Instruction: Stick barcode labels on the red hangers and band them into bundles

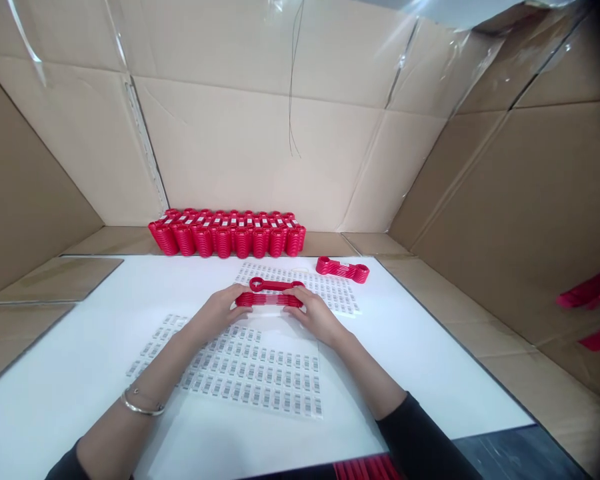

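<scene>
My left hand (225, 308) and my right hand (314, 313) grip the two ends of a small stack of flat red plastic parts (269, 300), held just above a white table (80, 360). One more red part (271, 285) lies slightly askew on top of that stack. Under my forearms lies a sheet of barcode stickers (260, 377). A second sticker sheet (325, 288) lies just beyond my hands.
A long row of stacked red parts (227, 235) with white labels on top stands at the table's far edge. A single red part (343, 269) lies to the right of it. Cardboard walls (240, 147) enclose the table. More red pieces (590, 293) show at far right.
</scene>
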Demonstrator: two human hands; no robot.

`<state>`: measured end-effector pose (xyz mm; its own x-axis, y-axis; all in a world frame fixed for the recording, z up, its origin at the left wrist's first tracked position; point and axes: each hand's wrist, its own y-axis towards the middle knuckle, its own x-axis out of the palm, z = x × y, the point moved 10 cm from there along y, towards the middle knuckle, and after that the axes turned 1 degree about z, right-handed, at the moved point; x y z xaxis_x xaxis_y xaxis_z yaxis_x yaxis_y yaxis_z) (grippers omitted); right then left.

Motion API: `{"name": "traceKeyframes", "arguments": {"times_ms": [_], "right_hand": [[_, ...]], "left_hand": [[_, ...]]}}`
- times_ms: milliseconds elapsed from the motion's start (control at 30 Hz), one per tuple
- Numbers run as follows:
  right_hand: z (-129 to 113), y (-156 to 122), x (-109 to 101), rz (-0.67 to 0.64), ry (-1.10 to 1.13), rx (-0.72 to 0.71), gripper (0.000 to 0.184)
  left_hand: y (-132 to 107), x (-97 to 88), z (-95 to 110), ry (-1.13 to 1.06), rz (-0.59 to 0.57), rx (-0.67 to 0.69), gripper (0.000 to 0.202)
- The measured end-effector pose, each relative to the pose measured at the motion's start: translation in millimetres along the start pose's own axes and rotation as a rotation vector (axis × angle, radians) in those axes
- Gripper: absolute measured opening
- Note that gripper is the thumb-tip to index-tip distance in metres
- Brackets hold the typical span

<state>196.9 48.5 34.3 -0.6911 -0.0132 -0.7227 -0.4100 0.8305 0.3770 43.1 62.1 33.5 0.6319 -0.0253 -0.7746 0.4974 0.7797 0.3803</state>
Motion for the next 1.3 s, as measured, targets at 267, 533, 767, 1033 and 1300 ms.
{"name": "traceKeyframes", "arguments": {"times_ms": [267,533,767,1033,1300], "right_hand": [[-21,-2,-10,0.15,-0.198,-0.099,0.022],[-35,-4,-9,0.237,-0.353,-0.165,0.023],[-41,0,4,0.166,-0.421,-0.138,0.016],[-53,-1,18,0.046,-0.58,-0.169,0.027],[-40,14,4,-0.266,-0.553,-0.086,0.01]], "left_hand": [[-2,-8.1,17,0.074,0.113,0.111,0.028],[-1,-5.6,18,0.024,0.132,0.1,0.027],[1,4.5,20,-0.106,0.03,-0.076,0.028],[-5,17.3,7,-0.441,-0.083,-0.39,0.032],[-12,30.7,3,-0.617,-0.135,-0.582,0.051]]}}
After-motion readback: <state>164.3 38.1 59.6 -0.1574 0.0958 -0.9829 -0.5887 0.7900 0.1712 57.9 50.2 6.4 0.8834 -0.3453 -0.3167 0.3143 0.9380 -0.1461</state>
